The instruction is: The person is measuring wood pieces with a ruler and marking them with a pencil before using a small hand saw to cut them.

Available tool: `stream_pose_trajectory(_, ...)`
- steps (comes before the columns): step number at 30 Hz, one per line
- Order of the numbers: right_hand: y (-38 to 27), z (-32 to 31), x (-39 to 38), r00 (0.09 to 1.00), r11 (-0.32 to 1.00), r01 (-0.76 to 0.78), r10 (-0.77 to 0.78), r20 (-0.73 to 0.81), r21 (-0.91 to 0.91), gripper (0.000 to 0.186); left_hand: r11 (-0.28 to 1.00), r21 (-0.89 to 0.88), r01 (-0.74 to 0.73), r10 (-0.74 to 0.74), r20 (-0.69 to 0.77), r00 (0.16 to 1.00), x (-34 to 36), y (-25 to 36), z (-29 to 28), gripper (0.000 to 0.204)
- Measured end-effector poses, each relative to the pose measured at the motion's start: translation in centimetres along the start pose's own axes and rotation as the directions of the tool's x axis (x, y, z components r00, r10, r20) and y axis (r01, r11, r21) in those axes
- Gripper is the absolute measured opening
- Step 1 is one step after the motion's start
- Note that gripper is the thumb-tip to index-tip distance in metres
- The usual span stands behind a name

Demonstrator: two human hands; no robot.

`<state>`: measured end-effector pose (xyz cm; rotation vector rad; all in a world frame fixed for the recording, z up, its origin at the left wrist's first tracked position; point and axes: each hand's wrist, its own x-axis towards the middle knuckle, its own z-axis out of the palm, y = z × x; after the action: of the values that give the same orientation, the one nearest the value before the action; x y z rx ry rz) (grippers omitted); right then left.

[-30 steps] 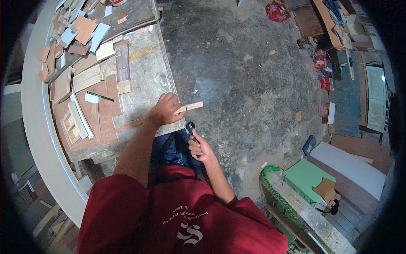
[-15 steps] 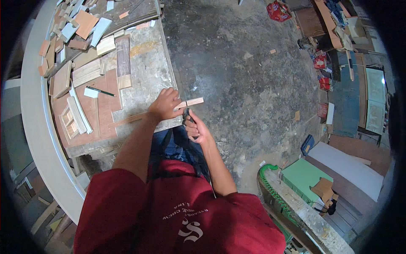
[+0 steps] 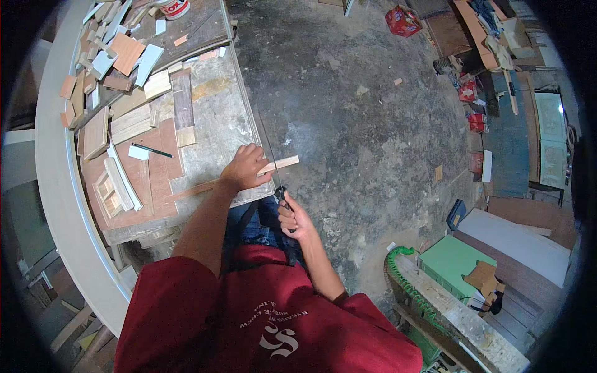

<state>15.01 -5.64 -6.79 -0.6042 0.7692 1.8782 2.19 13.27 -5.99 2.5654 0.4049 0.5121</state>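
Observation:
My left hand [image 3: 245, 166] is closed over a narrow wooden strip [image 3: 287, 162], pressing it down at the edge of the worktable [image 3: 217, 118]. The strip's pale end juts out past that edge, while its other part runs left under my wrist. In my right hand [image 3: 296, 217], held near my body below the strip, is the black handle of a handsaw [image 3: 281, 191]. Its thin dark blade reaches away from me and crosses the strip just right of my left fingers. How deep the blade sits in the wood, I cannot tell.
On the table lie a dark pencil [image 3: 152, 150], a small frame-like wooden piece [image 3: 114, 189] and many offcuts [image 3: 127, 53]. A white tub [image 3: 173, 7] stands at the far end. To the right are a green coiled hose [image 3: 404, 273] and a green box [image 3: 457, 264].
My right hand has drawn the saw back toward my body, so more blade shows beyond the handle. My left hand still holds the strip. The view has shifted slightly.

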Motion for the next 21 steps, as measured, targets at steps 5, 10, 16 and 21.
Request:
stream_pose_trajectory(5, -2.3, 2.2, 1.3, 0.995, 0.985, 0.089, -0.082, 0.057, -0.148, 0.034, 1.000, 0.030, 0.009, -0.010, 0.023, 1.000, 0.9, 0.3, -0.1, 0.027)
stream_pose_trajectory(10, 0.4, -0.8, -0.2, 1.000, 0.996, 0.002, -0.001, 0.012, -0.085, 0.034, 0.997, 0.077, 0.013, -0.013, 0.011, 1.000, 0.0, -0.9, 0.2, 0.027)
stream_pose_trajectory(16, -0.5, 0.9, 0.2, 0.999, 0.994, 0.033, -0.032, 0.012, -0.105, 0.032, 0.998, 0.066, 0.014, -0.016, 0.027, 0.999, 0.0, 0.0, 0.4, 0.026)
stream_pose_trajectory(21, 0.3, 1.4, -0.3, 0.973, 0.998, 0.020, -0.035, -0.230, -0.067, 0.037, 0.996, 0.084, -0.002, 0.002, 0.002, 1.000, 0.0, -0.3, 0.0, 0.026)
